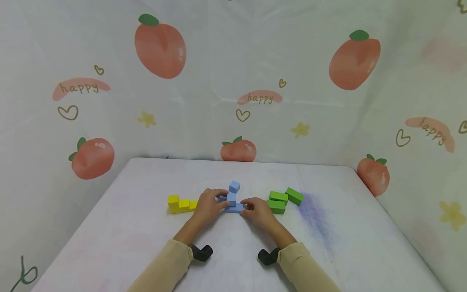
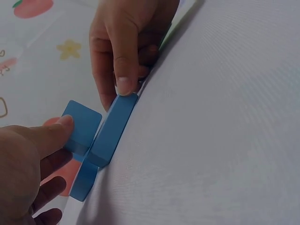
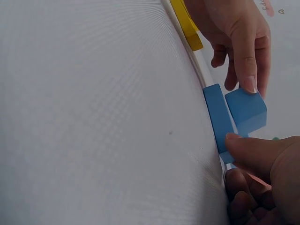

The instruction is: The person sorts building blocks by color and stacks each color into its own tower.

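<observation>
Near the middle of the table, my left hand [image 1: 208,206] pinches a small blue block [image 1: 231,197] between thumb and index finger. That block stands above a long, flat blue block [image 1: 234,209]. My right hand [image 1: 260,212] holds the right end of the flat block, thumb on its near side, as the left wrist view also shows with the flat block [image 2: 118,126] lying on the table. Another blue piece [image 2: 84,182] lies behind it, partly hidden. Farther back in the head view is a separate blue cube [image 1: 234,186].
Yellow blocks [image 1: 178,205] form a stepped row left of my left hand, their right end hidden by it. Several green blocks [image 1: 276,207] lie just right of my right hand. A purple smudge [image 1: 314,215] marks the white table [image 1: 120,243]. Behind rises a patterned cloth wall.
</observation>
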Action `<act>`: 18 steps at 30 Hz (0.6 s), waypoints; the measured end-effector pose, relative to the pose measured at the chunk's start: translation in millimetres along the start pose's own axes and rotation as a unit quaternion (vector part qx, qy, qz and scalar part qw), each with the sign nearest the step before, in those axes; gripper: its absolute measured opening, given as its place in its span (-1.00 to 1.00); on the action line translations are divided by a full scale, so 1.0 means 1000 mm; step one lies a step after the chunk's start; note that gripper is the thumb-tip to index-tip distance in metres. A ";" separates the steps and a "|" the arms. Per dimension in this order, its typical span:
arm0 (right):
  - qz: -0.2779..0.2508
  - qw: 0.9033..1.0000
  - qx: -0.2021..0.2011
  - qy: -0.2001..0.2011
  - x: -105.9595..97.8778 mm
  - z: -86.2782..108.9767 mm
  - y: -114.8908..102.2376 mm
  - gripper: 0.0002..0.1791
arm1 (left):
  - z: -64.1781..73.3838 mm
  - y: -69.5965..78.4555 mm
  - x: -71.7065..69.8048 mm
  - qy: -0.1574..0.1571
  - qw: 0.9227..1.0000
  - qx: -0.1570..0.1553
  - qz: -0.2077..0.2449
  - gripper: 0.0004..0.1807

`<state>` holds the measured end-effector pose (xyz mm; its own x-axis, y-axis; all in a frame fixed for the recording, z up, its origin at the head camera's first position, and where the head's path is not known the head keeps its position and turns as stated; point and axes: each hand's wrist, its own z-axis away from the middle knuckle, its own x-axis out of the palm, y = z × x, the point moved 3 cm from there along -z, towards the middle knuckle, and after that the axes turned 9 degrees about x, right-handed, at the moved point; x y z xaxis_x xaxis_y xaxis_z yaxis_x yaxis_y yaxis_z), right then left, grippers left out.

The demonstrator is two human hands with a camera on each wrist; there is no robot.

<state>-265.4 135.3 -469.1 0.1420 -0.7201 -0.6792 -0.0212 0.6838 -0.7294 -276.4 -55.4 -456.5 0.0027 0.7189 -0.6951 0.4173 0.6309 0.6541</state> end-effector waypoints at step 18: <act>0.013 1.000 -0.005 0.005 -0.002 0.000 -0.001 -0.68 | 0.009 -0.003 -0.002 0.000 0.999 0.031 0.009 -0.58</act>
<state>-265.1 135.6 -467.0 0.1306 -0.7035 -0.6985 -0.0352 0.7008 -0.7124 -269.4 -61.1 -459.6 0.0112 0.7300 -0.6834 0.4723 0.5985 0.6471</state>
